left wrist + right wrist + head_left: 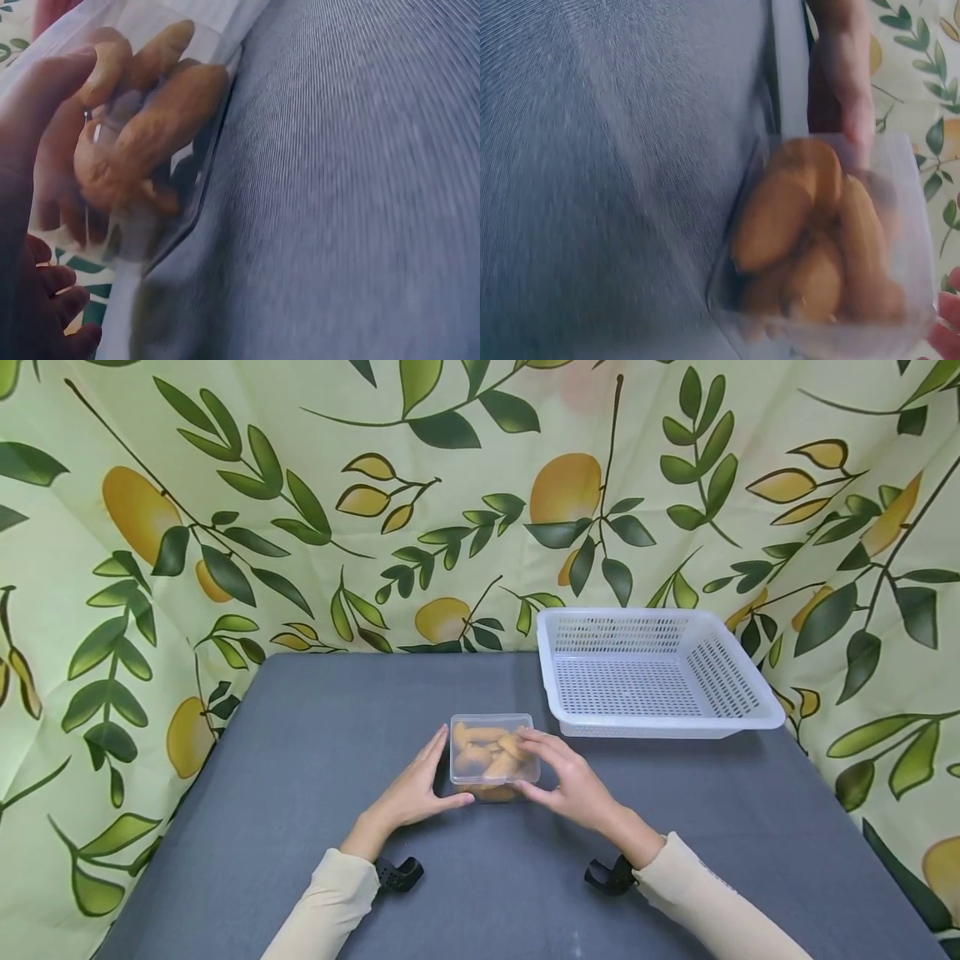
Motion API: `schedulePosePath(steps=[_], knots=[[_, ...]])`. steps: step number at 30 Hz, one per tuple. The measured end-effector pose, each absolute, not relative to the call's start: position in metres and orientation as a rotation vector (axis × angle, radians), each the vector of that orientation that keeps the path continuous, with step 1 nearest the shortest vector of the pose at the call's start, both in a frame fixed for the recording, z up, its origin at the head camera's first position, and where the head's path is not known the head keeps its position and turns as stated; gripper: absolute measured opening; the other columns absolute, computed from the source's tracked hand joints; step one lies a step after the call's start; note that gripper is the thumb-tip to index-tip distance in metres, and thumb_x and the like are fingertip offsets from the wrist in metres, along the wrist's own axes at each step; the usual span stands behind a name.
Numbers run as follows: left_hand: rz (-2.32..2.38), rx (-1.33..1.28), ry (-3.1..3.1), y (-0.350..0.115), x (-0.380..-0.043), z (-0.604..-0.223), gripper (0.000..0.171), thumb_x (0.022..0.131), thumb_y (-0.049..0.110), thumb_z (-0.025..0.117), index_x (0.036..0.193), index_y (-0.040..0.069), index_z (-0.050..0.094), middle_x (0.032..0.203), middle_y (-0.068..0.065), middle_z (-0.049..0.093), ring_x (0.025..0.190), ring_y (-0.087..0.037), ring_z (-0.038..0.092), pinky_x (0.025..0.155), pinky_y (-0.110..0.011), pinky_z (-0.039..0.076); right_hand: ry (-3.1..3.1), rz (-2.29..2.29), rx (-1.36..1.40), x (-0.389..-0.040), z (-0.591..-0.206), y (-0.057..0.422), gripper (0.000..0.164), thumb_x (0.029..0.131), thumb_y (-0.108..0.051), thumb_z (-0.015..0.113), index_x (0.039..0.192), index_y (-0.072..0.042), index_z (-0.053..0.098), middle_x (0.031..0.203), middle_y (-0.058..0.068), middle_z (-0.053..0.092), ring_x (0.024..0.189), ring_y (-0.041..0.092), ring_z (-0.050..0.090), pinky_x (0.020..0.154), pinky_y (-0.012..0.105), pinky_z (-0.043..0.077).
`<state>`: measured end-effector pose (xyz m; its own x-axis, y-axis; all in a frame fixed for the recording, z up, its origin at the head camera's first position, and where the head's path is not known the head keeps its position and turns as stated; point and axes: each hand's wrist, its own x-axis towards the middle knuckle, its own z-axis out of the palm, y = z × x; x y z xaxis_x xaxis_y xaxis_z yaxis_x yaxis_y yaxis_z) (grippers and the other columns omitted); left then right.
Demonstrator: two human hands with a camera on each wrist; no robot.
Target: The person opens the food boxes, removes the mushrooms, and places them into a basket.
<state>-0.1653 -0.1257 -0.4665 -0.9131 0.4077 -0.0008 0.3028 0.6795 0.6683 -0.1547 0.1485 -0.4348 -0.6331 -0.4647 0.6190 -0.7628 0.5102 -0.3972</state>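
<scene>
A clear plastic box [491,780] with a see-through lid stands on the table, full of tan, rounded, elongated pieces [487,752]. The left hand [412,789] lies along its left side, fingers fairly straight, with the thumb at the front wall. On the other side the right hand [570,781] holds the right edge, fingertips over the lid's rim and thumb at the front corner. In the left wrist view the left thumb [49,97] overlaps the box wall. The right fingertips [946,322] show beside the box in the right wrist view.
A white perforated plastic basket [675,725] stands at the table's back right, behind the box. The grey cloth-covered table [337,727] meets a leaf-and-fruit patterned curtain [465,543] at the back and sides. Each wrist wears a black mount [401,875].
</scene>
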Motion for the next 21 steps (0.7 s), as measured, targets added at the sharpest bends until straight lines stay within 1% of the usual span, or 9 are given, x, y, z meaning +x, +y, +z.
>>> schedulePosePath(steps=[2, 3, 5, 7, 9, 13, 15, 17, 21], knots=[[1.067, 0.555, 2.717, -0.119, -0.167, -0.469, 0.115, 0.077, 0.053, 0.074, 0.156, 0.011, 0.002, 0.166, -0.009, 0.005, 0.153, -0.029, 0.012, 0.122, -0.053, 0.023, -2.293, 0.951, 1.044, -0.154, -0.439, 0.141, 0.046, 0.078, -0.017, 0.079, 0.117, 0.001, 0.063, 0.129, 0.019, 0.061, 0.122, 0.037, 0.056, 0.114, 0.023, 0.038], [1.083, 0.537, 2.707, -0.117, -0.168, -0.470, 0.117, 0.077, 0.053, 0.075, 0.156, 0.012, 0.000, 0.166, -0.009, 0.004, 0.153, -0.029, 0.012, 0.122, -0.053, 0.023, -2.288, 0.963, 1.057, -0.153, -0.441, 0.137, 0.048, 0.078, -0.017, 0.080, 0.118, 0.002, 0.063, 0.129, 0.019, 0.061, 0.123, 0.037, 0.055, 0.117, 0.023, 0.034], [1.118, 0.521, 2.701, -0.112, -0.169, -0.472, 0.120, 0.076, 0.051, 0.077, 0.156, 0.012, -0.003, 0.165, -0.011, 0.005, 0.153, -0.030, 0.013, 0.121, -0.053, 0.024, -2.300, 0.945, 1.073, -0.152, -0.443, 0.130, 0.052, 0.076, -0.016, 0.081, 0.120, 0.002, 0.062, 0.131, 0.019, 0.061, 0.125, 0.038, 0.054, 0.118, 0.034, 0.035], [1.157, 0.509, 2.698, -0.108, -0.169, -0.474, 0.122, 0.075, 0.049, 0.078, 0.156, 0.010, -0.004, 0.165, -0.013, 0.005, 0.152, -0.031, 0.014, 0.122, -0.052, 0.024, -2.296, 0.896, 1.089, -0.151, -0.445, 0.125, 0.055, 0.073, -0.015, 0.083, 0.121, 0.002, 0.062, 0.131, 0.019, 0.062, 0.125, 0.038, 0.055, 0.115, 0.044, 0.037], [1.187, 0.511, 2.700, -0.105, -0.169, -0.477, 0.123, 0.075, 0.047, 0.079, 0.155, 0.009, -0.006, 0.165, -0.014, 0.006, 0.152, -0.031, 0.016, 0.122, -0.051, 0.025, -2.284, 0.854, 1.093, -0.151, -0.448, 0.121, 0.057, 0.071, -0.015, 0.084, 0.121, 0.002, 0.063, 0.131, 0.020, 0.063, 0.124, 0.036, 0.056, 0.113, 0.046, 0.038], [1.245, 0.531, 2.694, -0.099, -0.168, -0.480, 0.125, 0.076, 0.043, 0.080, 0.154, 0.005, -0.009, 0.165, -0.015, 0.006, 0.150, -0.032, 0.019, 0.121, -0.050, 0.026, -2.252, 0.813, 1.061, -0.152, -0.454, 0.118, 0.058, 0.067, -0.013, 0.086, 0.119, 0.001, 0.065, 0.128, 0.019, 0.065, 0.122, 0.035, 0.058, 0.112, 0.042, 0.039], [1.288, 0.545, 2.689, -0.098, -0.168, -0.482, 0.125, 0.075, 0.040, 0.081, 0.154, 0.003, -0.009, 0.164, -0.016, 0.007, 0.150, -0.033, 0.021, 0.120, -0.051, 0.028, -2.237, 0.817, 1.040, -0.154, -0.457, 0.117, 0.056, 0.066, -0.011, 0.086, 0.117, 0.000, 0.067, 0.126, 0.017, 0.066, 0.120, 0.033, 0.060, 0.112, 0.040, 0.040], [1.340, 0.549, 2.676, -0.097, -0.167, -0.482, 0.125, 0.075, 0.036, 0.082, 0.154, 0.001, -0.009, 0.164, -0.017, 0.009, 0.149, -0.034, 0.022, 0.120, -0.052, 0.028, -2.220, 0.815, 1.024, -0.156, -0.460, 0.116, 0.053, 0.066, -0.009, 0.086, 0.115, 0.000, 0.068, 0.125, 0.016, 0.068, 0.119, 0.032, 0.062, 0.110, 0.041, 0.042], [1.441, 0.583, 2.655, -0.096, -0.166, -0.483, 0.124, 0.074, 0.030, 0.084, 0.153, 0.000, -0.006, 0.162, -0.021, 0.014, 0.148, -0.037, 0.024, 0.119, -0.055, 0.027, -2.164, 0.768, 1.018, -0.160, -0.463, 0.117, 0.049, 0.065, -0.009, 0.086, 0.111, -0.002, 0.071, 0.120, 0.013, 0.070, 0.114, 0.030, 0.066, 0.101, 0.045, 0.049]])
